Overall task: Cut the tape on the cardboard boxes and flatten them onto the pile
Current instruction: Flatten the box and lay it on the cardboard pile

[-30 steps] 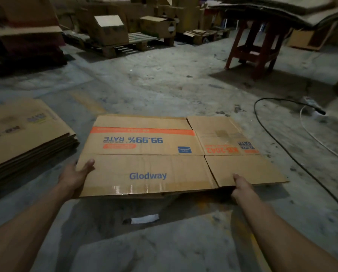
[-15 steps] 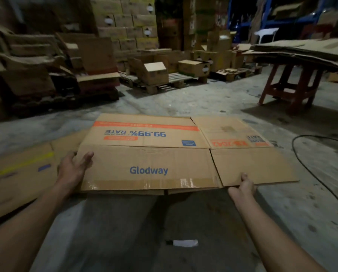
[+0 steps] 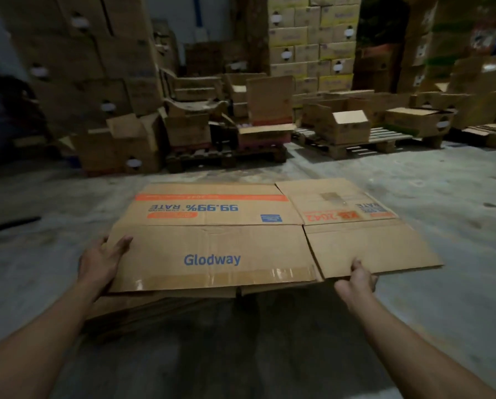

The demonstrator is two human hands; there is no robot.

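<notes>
The left hand (image 3: 101, 262) grasps the near left corner of the flattened box (image 3: 212, 243), thumb lying on the top face and the other fingers tucked out of sight beneath the edge. The right hand (image 3: 357, 279) pinches the near edge of the same box at its right-hand flap, thumb pressed on top and the fingers curled underneath. Both forearms reach forward from the bottom corners of the view.

The flattened box is held roughly level between the two hands, above the concrete floor (image 3: 442, 312). Its near panel carries the blue word "Glodway", and a strip of clear tape (image 3: 221, 276) runs along that panel's near edge. The panel beyond it shows an orange band and "99.99% RATE" printed upside down from this side. The right-hand flaps are parted from the main panels by a slit.

Directly under the near left part of the box, just beneath the left hand, lies the pile of flat cardboard (image 3: 143, 308); only its near edges show, and I cannot tell whether the box touches it.

Beyond the far edge of the box stands a wooden pallet (image 3: 385, 139) bearing open cartons. Left of that pallet is a heap of crushed and open boxes (image 3: 189, 122). Behind these rise tall stacks of cartons (image 3: 310, 44) against the back wall.
</notes>
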